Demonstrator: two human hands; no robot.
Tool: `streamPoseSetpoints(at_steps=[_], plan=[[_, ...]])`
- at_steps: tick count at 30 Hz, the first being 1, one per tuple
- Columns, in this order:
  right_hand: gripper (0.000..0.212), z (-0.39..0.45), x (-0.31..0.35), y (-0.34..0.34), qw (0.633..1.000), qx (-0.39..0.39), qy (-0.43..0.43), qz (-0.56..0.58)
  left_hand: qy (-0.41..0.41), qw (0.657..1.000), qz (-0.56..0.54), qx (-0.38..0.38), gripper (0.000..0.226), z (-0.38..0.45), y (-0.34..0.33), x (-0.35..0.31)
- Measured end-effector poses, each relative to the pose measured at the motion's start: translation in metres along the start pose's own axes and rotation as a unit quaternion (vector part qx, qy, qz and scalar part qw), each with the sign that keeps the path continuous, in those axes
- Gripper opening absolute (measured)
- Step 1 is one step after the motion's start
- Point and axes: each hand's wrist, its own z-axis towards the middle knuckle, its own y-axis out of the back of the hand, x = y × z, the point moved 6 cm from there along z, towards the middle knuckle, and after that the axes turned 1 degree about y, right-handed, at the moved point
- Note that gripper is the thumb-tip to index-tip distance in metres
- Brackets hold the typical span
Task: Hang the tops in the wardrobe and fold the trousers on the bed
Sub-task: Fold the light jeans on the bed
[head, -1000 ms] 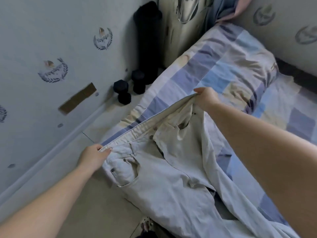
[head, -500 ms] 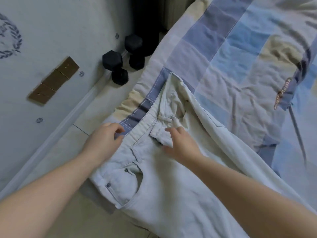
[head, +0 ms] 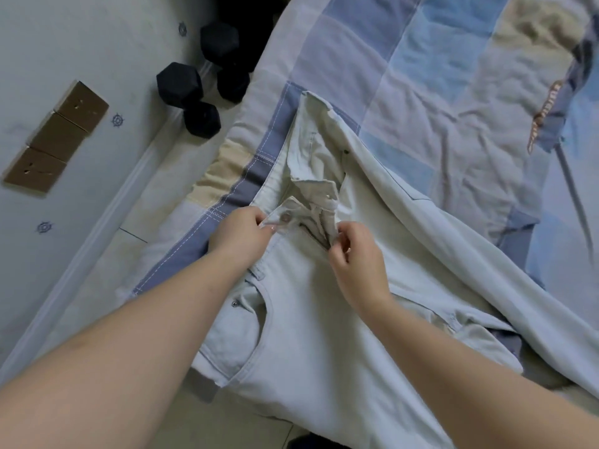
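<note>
I see my left hand point(head: 241, 233) pinching the button flap of the pale jeans point(head: 311, 335) on the bed point(head: 437, 76), right hand point(head: 355, 254) pinching the zipper fly

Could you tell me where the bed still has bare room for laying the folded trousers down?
Bare patchwork bedspread lies beyond the pale denim trousers, towards the far right. Crowded: left bed edge, where both hands pinch the waistband.
</note>
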Motion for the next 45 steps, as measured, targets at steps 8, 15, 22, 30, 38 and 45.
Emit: streamPoseSetpoints(at_steps=[8,15,22,30,38,45], plan=[[0.041,-0.018,-0.004,-0.019,0.98,0.197,0.012,-0.036,-0.022,0.992,-0.08,-0.097,0.016,-0.016,0.009,-0.011],[0.035,-0.044,-0.056,0.083,0.995,0.089,-0.035,0.006,-0.113,0.992,-0.054,-0.028,0.013,-0.057,-0.036,-0.106],[0.033,-0.118,-0.182,0.219,0.993,-0.012,-0.119,-0.002,-0.163,0.983,-0.041,0.078,0.01,-0.134,-0.153,-0.221],[0.032,-0.257,-0.367,0.385,0.964,-0.09,-0.245,-0.041,-0.178,0.953,-0.008,0.244,0.004,-0.267,-0.361,-0.34],[0.048,-0.369,-0.521,0.476,0.928,-0.078,-0.348,-0.106,-0.056,0.932,-0.058,0.352,0.003,-0.36,-0.51,-0.389],[0.049,-0.352,-0.591,0.499,0.93,-0.007,-0.248,-0.27,0.057,0.918,-0.112,0.377,0.009,-0.397,-0.6,-0.409]])
